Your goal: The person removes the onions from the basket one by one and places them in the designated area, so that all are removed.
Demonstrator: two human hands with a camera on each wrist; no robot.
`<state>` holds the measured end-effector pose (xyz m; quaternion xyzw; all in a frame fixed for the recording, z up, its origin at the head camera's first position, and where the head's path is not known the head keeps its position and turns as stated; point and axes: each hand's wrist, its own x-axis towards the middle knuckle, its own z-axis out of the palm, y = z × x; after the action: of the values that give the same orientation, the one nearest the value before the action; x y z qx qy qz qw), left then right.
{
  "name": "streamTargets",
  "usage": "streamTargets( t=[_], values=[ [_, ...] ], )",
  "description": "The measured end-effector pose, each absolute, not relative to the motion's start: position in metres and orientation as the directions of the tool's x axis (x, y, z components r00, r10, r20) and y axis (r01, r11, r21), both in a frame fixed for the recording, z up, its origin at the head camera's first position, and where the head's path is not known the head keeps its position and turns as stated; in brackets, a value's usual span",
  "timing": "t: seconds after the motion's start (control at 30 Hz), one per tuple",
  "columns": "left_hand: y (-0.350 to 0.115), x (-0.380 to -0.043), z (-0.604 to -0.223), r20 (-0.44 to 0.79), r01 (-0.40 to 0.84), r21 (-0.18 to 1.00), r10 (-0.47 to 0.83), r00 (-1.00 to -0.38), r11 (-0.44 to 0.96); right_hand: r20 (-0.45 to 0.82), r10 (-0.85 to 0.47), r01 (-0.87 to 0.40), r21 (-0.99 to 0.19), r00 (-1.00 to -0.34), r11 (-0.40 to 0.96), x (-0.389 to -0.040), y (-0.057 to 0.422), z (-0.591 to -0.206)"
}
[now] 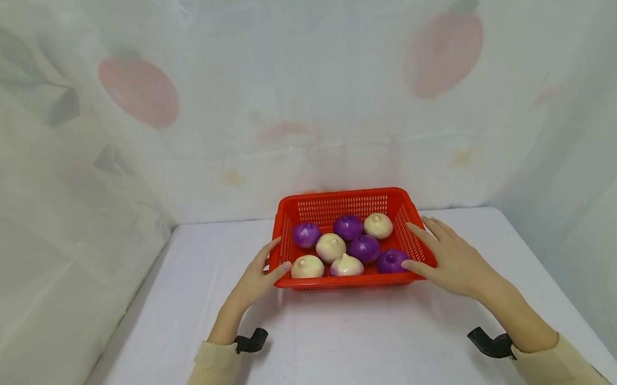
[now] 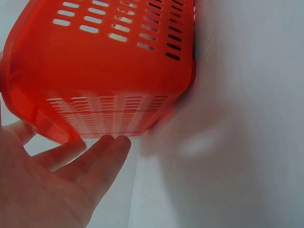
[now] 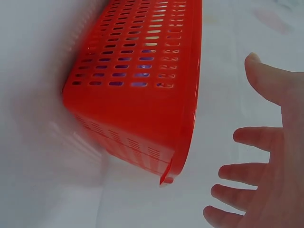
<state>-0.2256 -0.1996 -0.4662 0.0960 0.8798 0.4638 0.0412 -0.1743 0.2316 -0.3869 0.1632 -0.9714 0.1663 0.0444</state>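
Printed white sheeting (image 1: 304,73) backs a white worktop (image 1: 344,338). Between the fingers of the left hand (image 1: 257,276) and right hand (image 1: 456,262) sits a red basket (image 1: 342,281) holding four purple onions (image 1: 364,248) and four pale onions (image 1: 331,247). The right fingers spread free, apart from its rim; the left fingers extend unclenched beside it, contact unclear.

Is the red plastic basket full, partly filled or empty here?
Partly filled. The head view shows four purple onions and four pale onions inside the basket, with bare red floor visible between them.
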Motion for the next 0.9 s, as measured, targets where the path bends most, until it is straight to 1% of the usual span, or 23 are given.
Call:
streamTargets(
  t=[0.27,0.5,0.63,0.9],
  values=[
    [-0.196,-0.224,-0.466,0.008,0.111,0.888,0.227,-0.974,0.447,0.116,-0.336,-0.355,-0.310,-0.935,0.882,-0.188,0.223,-0.380],
    [-0.193,-0.224,-0.468,-0.003,0.088,0.927,0.242,-0.970,0.365,0.111,-0.355,-0.371,-0.344,-0.928,0.862,-0.199,0.218,-0.376],
    [-0.194,-0.223,-0.468,-0.019,0.072,0.937,0.257,-0.966,0.343,0.098,-0.358,-0.368,-0.361,-0.929,0.857,-0.203,0.214,-0.378],
    [-0.198,-0.224,-0.470,-0.014,0.071,0.944,0.254,-0.967,0.322,0.079,-0.372,-0.373,-0.379,-0.925,0.847,-0.216,0.201,-0.375]
  ],
)
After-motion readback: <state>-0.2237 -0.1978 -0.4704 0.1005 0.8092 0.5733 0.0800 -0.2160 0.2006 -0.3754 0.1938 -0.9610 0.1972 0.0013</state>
